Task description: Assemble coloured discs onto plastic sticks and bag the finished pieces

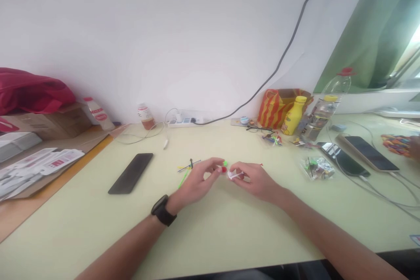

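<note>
Over the middle of the table my left hand (201, 180), with a black watch (163, 211) on its wrist, pinches a small red piece (224, 169). A bright green bit (225, 163) shows just beside the red one. Close to its right, the fingertips of my right hand (254, 180) are closed on a small white piece (232, 175) with a thin stem. The two pieces are almost touching; their exact kind is too small to make out. Behind my left hand lie several thin coloured plastic parts (189, 166), partly covered by it.
A black phone (131, 173) lies to the left. On the right are a bag of small parts (317, 168), two phones with cables (370, 153), a yellow bottle (294, 116) and a striped bag (272, 108). A power strip (183, 122) runs along the wall.
</note>
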The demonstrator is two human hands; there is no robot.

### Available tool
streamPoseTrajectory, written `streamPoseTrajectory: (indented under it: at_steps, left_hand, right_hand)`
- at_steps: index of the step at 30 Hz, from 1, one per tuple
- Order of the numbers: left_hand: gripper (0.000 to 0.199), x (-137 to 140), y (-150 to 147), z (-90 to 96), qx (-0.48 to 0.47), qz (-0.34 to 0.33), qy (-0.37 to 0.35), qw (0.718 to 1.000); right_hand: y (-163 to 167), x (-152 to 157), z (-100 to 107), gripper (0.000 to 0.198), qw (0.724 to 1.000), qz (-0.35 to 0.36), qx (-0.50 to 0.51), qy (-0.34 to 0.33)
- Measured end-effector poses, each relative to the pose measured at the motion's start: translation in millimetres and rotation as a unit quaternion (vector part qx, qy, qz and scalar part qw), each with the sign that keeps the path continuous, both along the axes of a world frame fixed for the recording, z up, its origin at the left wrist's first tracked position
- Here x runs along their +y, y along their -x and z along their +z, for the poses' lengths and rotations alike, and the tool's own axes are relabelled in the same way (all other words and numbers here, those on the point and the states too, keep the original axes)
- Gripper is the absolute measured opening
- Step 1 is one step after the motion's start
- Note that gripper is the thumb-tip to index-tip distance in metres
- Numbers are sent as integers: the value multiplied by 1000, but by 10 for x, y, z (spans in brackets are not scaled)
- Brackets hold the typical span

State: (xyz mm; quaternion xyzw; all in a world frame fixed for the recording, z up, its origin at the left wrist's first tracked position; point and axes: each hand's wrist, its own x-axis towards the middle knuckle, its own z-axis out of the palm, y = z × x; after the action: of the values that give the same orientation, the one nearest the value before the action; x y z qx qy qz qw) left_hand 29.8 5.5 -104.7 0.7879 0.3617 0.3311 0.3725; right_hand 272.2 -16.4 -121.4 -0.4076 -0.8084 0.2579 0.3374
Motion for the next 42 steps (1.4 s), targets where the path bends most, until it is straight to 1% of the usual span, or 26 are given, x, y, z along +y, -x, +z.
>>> streamPoseTrajectory:
  at_steps: [2, 4, 6, 9, 12, 14, 17, 19, 21, 22, 24, 28, 30, 32, 36, 39, 42]
  left_hand:
    - [35, -87, -94, -17, -77, -64, 103, 990]
    - [35, -133, -153, -45, -120, -93, 172, 973]
    - [36, -140, -177, -75, -147, -88, 213, 962]
    - [37, -109, -178, -109, -184, -51, 235, 953]
    - [35, -77, -173, -119, -197, -20, 237, 951]
    - [34, -67, -168, -120, -202, -6, 238, 950]
    - [31, -60, -153, -128, -216, 3, 245, 945]
    - [28, -55, -142, -138, -226, 3, 241, 944]
    - [25, -52, -135, -145, -226, 3, 227, 947]
    - [24, -52, -134, -146, -222, 4, 218, 950]
    - [25, -53, -133, -146, -212, 4, 204, 956]
    - [31, -61, -134, -152, -204, -9, 188, 961]
    - [35, -70, -138, -155, -204, -13, 184, 961]
    - [38, -81, -145, -154, -203, -15, 180, 962]
    - [39, -102, -168, -149, -196, -28, 159, 967]
    - [33, -112, -182, -161, -182, -35, 129, 974]
    - [27, -126, -187, -176, -157, -37, 96, 982]
  right_hand:
    - [42, -28, -14, 11, 999, 19, 19, -25]
    - [69, -55, -22, 9, 998, 35, 23, -44]
    - [76, -75, -13, 12, 998, 33, 31, -44]
    - [58, -77, 22, 16, 998, 26, 56, -23]
    - [30, -53, 48, 31, 997, 28, 60, -29]
    - [16, -46, 51, 35, 998, 11, 62, -25]
    - [-2, -70, 49, 39, 998, -15, 56, 26]
    - [-11, -93, 49, 36, 996, -30, 55, 64]
    - [-13, -102, 51, 26, 994, -44, 63, 80]
    - [-10, -100, 53, 23, 993, -47, 68, 79]
    - [3, -82, 55, 24, 994, -40, 77, 65]
    - [38, -41, 41, 29, 996, 16, 86, 8]
    - [46, -37, 25, 33, 996, 43, 84, -7]
    - [52, -41, 7, 38, 995, 56, 77, -2]
    - [74, -39, -38, 42, 994, 44, 95, 24]
    - [92, -28, -65, 37, 991, 45, 121, 36]
    - [98, -30, -61, 30, 990, 48, 126, 46]
